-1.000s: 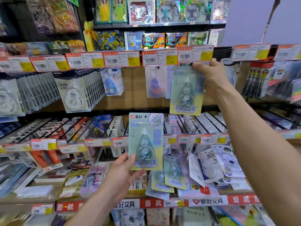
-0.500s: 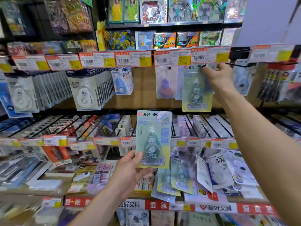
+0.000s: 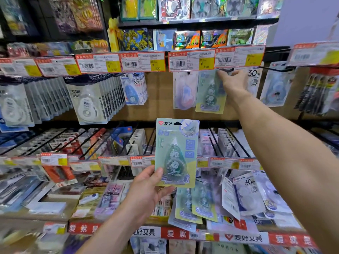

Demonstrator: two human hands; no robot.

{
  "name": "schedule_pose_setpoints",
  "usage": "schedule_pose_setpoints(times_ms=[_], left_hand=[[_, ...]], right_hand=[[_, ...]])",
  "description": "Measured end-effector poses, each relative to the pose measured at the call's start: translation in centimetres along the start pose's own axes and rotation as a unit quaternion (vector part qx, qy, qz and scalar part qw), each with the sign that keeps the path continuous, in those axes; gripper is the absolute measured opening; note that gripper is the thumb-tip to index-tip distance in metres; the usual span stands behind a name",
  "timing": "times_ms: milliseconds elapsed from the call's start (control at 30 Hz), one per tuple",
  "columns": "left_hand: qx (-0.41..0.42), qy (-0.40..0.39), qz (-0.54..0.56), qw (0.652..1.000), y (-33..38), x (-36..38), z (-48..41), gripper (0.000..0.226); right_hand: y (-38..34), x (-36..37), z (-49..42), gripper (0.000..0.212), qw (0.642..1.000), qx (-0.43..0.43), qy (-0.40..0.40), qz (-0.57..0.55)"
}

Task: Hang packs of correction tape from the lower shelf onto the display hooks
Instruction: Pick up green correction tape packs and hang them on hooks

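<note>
Correction tape pack (image 3: 209,96), upper corner hidden behind right hand (image 3: 235,83)

Crowded shop shelves (image 3: 201,20) front a brown backboard (image 3: 159,99)

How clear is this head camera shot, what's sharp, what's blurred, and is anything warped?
Head view: the green correction tape pack in the left hand is sharp; the right hand and the hung pack beside it are blurred; the shelf goods at lower left and the far-right price tag smear; the wide-angle lens bows the price-tag rail; lighting is even.
</note>
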State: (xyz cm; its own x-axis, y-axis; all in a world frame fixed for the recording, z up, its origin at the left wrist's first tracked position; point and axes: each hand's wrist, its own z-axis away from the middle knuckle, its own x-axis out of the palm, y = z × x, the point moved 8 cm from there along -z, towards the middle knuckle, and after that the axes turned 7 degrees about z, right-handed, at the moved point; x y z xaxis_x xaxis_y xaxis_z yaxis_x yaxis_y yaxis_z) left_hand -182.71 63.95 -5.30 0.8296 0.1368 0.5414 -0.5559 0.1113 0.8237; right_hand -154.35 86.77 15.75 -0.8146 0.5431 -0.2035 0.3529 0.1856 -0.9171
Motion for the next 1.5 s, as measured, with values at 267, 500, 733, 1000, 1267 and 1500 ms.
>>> schedule_pose_setpoints(times_ms=[267, 500, 733, 1000, 1267, 1500], left_hand=[[-0.003, -0.023, -0.019, 1.0, -0.6, 0.7, -1.1, 0.025], [-0.01, -0.054, -0.032, 0.998, -1.4, 2.2, -1.4, 0.024], [-0.021, -0.067, -0.05, 0.996, -2.6, 4.0, -1.8, 0.025], [-0.025, -0.102, -0.077, 0.991, -3.9, 6.7, -1.3, 0.023], [-0.017, -0.065, -0.216, 0.974, -5.0, 5.0, -1.3, 0.018], [-0.053, -0.044, -0.348, 0.935, -8.0, 1.5, -1.9, 0.014]], right_hand=[[0.9, 0.2, -1.3, 0.06, 0.997, 0.022, 0.023, 0.068], [2.9, -1.5, 4.9, 0.029, 1.0, -0.014, -0.017, -0.021], [4.3, -1.0, 16.8, 0.017, 0.93, 0.05, -0.302, -0.203], [4.1, -2.1, 18.5, 0.01, 0.936, 0.034, -0.284, -0.208], [1.7, -4.1, 13.1, 0.018, 0.949, 0.009, -0.206, -0.237], [-2.5, -5.5, 9.6, 0.019, 0.952, -0.082, -0.159, -0.248]])
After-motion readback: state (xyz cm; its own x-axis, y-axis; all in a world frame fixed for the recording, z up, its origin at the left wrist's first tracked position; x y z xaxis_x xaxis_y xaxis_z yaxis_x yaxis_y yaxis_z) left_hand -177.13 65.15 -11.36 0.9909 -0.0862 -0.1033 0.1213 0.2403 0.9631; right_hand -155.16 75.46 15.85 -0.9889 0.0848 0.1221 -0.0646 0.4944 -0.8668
